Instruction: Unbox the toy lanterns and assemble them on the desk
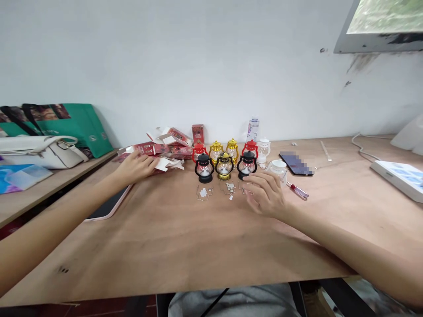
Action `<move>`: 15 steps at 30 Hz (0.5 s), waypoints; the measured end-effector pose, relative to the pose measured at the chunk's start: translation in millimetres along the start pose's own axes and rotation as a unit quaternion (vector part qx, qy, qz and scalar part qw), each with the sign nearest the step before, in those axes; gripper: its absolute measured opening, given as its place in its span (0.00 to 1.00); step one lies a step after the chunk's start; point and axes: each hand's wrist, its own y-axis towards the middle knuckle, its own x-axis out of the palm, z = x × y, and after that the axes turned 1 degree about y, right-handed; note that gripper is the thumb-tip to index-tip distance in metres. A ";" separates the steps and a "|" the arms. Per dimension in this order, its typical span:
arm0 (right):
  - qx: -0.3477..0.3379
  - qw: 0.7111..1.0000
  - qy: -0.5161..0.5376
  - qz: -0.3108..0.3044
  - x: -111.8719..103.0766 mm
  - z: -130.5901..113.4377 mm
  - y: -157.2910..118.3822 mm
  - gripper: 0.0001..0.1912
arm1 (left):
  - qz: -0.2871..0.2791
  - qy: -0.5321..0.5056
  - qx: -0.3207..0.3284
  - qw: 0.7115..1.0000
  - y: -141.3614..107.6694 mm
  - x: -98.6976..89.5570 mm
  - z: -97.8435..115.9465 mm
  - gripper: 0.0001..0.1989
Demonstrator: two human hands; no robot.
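My left hand (140, 166) lies over a pile of red and white small cartons (175, 150), fingers stretched out at a white opened flap (170, 164). My right hand (268, 193) hovers low over the table, its fingers loosely bent and apart. Just beyond its fingers stands a black mini lantern (247, 165). A gold lantern (224, 167) and another black lantern (204, 169) share that front row. Before them lie bent wires with small white pieces (203, 193) and a similar set (230, 188); a third set (246, 188) is partly behind my right fingers.
Red, gold and white lanterns (264, 152) form a back row. Beside my right hand are a clear white-topped lantern (277, 169), a screwdriver (299, 190) and a phone (296, 164). A pink-edged tablet (110, 204) lies under my left forearm. A white device (399, 178) is far right.
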 end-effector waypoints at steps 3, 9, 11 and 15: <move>0.002 1.000 0.006 -0.009 2.7 -3.9 -5.5 0.15 | -0.046 0.186 0.015 0.981 3.9 0.0 -0.9 0.18; 0.012 0.999 0.016 -0.033 3.3 -7.4 -13.1 0.14 | -0.067 0.215 0.025 0.974 27.1 10.5 -2.6 0.14; 0.011 0.999 0.015 -0.034 2.4 -7.6 -13.2 0.14 | -0.068 0.221 0.021 0.973 33.5 12.6 -3.3 0.15; 0.002 0.999 0.008 -0.033 1.0 -8.6 -11.1 0.14 | -0.048 0.232 -0.010 0.971 40.2 17.7 -5.7 0.18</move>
